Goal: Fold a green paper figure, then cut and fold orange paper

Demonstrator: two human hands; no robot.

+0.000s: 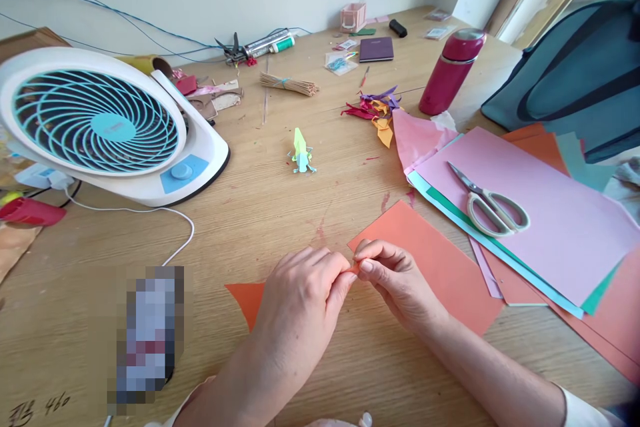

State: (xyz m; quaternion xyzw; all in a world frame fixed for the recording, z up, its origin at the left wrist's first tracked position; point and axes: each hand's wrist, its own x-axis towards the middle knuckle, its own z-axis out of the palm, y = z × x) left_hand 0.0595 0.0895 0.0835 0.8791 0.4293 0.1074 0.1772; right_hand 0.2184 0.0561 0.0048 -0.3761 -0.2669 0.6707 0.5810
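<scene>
Both my hands meet above the wooden table, pinching a small folded bit of orange paper (353,268) between thumbs and fingers. My left hand (303,293) is closed on it from the left, and its back hides much of what it grips. An orange paper corner (246,300) sticks out beyond the left hand; whether it belongs to the same piece I cannot tell. My right hand (395,280) pinches the tip from the right. Under the right hand lies a flat orange sheet (425,260). Farther back stands a small green and blue folded paper figure (301,153).
Scissors (487,203) rest on stacked coloured paper (560,213) at right. Behind are a red bottle (453,73), a blue bag (575,73), paper scraps (377,110) and a bundle of sticks (289,84). A white fan (200,147) stands left, near a blurred-out object (150,333) with a cable.
</scene>
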